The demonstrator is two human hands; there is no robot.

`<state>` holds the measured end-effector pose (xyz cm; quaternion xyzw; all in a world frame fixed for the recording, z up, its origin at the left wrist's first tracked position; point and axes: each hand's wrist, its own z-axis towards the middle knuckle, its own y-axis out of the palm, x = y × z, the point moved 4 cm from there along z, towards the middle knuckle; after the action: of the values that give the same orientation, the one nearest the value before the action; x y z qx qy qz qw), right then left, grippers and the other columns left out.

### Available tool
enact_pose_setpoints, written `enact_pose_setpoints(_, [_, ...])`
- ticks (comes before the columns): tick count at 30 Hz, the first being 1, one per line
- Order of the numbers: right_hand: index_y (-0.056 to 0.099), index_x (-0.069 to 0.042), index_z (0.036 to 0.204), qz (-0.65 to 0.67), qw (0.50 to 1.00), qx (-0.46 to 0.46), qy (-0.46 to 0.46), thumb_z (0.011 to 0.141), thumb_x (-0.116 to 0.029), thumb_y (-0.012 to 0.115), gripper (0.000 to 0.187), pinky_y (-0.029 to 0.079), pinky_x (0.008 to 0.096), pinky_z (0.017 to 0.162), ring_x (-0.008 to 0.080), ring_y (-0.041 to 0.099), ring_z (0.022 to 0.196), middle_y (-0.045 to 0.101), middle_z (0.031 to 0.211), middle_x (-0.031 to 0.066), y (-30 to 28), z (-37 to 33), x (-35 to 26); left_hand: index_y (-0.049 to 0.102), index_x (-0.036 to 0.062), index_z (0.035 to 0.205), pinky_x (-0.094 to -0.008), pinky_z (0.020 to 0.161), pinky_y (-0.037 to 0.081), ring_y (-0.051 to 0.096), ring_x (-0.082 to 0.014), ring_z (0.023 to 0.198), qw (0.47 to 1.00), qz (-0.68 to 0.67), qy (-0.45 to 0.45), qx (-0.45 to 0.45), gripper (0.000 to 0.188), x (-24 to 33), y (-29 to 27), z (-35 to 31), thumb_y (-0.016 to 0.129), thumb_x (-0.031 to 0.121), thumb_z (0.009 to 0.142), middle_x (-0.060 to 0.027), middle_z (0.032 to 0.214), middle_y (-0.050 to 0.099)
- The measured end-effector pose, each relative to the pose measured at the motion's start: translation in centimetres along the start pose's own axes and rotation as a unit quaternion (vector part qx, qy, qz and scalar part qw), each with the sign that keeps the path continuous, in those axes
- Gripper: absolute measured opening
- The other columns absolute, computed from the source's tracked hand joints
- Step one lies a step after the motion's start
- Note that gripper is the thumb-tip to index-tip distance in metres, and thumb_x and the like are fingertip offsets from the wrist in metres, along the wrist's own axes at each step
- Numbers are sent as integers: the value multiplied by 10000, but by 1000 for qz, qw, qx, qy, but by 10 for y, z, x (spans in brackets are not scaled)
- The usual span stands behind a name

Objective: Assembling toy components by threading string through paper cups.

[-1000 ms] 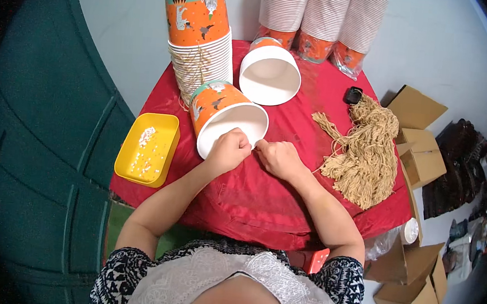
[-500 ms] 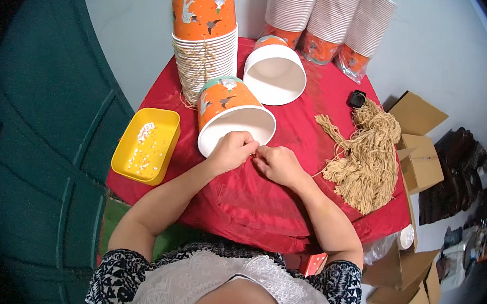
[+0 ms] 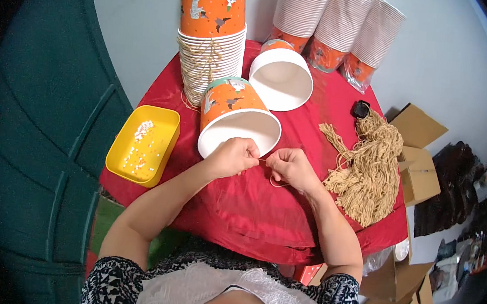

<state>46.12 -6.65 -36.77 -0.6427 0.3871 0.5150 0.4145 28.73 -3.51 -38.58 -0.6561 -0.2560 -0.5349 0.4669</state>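
A thin tan cord stretches across the small gap between my hands. My left hand pinches one side of it at the rim of a paper bucket. My right hand is closed on the other side, and a loose loop hangs below its fingers. The bucket, orange and green with animal figures, lies on its side with its white opening toward me. My left hand covers part of its lower rim. Behind it lies a second paper bucket, also on its side.
A tall stack of buckets with cords hanging on it stands at the back left. Left of it is a yellow tray with small white and orange bits. A tan cord bundle lies right, near a black object. Wrapped bucket stacks stand behind.
My hands have drawn slightly apart, and the cord now shows between them. A loop of cord has come into sight under my right hand. The whole view has shifted a little.
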Motion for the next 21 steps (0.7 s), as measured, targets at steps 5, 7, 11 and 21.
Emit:
enact_pose_setpoints(5, [632, -3, 780, -61, 995, -33, -66, 961, -117, 588, 218, 405, 236, 523, 65, 512, 566, 591, 622, 1, 16, -8, -11, 658, 17, 848, -334, 644, 525, 659, -199, 688, 993, 88, 66, 48, 84, -10, 3, 2, 666, 83, 797, -101, 760, 681])
enact_pose_setpoints(7, [670, 18, 816, -30, 989, -99, -109, 961, -157, 605, 237, 463, 236, 585, 70, 574, 629, 631, 644, 18, 23, -13, -11, 654, 31, 825, -350, 651, 524, 669, -235, 700, 992, 94, 62, 60, 82, -7, 2, 3, 669, 97, 779, -114, 757, 678])
enact_pose_setpoints(11, [702, 20, 757, -68, 972, -145, -169, 969, -186, 571, 323, 418, 225, 543, 66, 535, 589, 647, 681, 20, 17, -21, -22, 646, 31, 818, -351, 642, 520, 666, -233, 693, 991, 109, 48, 65, 76, 4, -2, -3, 661, 98, 784, -114, 738, 671])
enact_pose_setpoints(21, [639, -13, 1033, -279, 905, 164, -274, 896, -74, 627, 150, 538, 389, 559, 310, 692, 633, 677, 731, 192, 13, 0, -2, 560, 6, 822, -219, 548, 441, 531, -60, 641, 994, 85, 66, 34, 74, 3, -1, -3, 608, -50, 816, -13, 732, 573])
